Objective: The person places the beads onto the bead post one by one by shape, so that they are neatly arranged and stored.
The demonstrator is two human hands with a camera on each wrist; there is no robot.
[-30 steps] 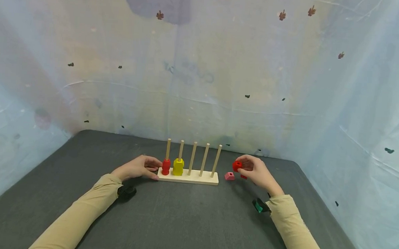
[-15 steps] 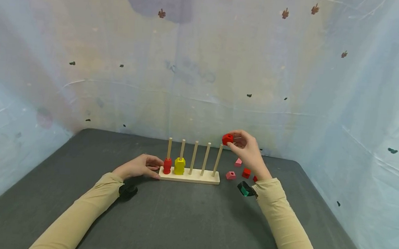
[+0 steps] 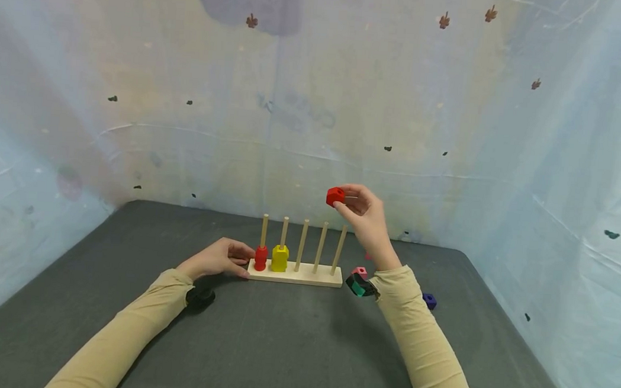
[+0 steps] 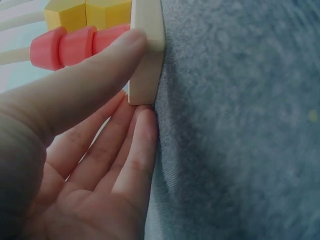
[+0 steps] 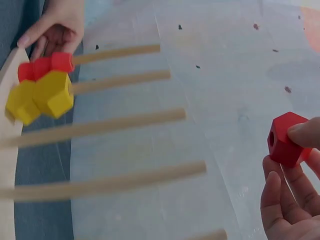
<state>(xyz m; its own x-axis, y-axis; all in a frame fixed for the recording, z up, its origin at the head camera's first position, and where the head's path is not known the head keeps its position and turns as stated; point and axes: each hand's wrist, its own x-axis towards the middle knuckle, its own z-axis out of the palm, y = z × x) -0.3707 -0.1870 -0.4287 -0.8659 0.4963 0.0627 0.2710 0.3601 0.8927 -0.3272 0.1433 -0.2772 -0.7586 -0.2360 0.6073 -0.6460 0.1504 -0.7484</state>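
Note:
My right hand (image 3: 366, 218) pinches a red faceted bead (image 3: 334, 196) between thumb and fingers. It is raised above the peg tops, over the right part of the wooden peg board (image 3: 305, 281). In the right wrist view the hole of the red bead (image 5: 285, 142) faces the pegs. My left hand (image 3: 220, 259) holds the board's left end, thumb on the front edge and fingers behind, as the thumb (image 4: 100, 70) shows in the left wrist view. Rounded red beads (image 3: 261, 258) fill the bottom of the leftmost peg, and yellow beads (image 3: 280, 258) the second. The other pegs are bare.
A pink bead (image 3: 360, 272) lies right of the board, partly behind the wrist strap (image 3: 359, 286). Past the right forearm sits a dark blue bead (image 3: 429, 301). Plastic sheeting (image 3: 316, 99) hangs behind the dark table (image 3: 280, 340) and along its sides.
My right hand has lifted the red bead from beside the pink bead and carried it up and left above the pegs. The left hand has stayed at the board's end.

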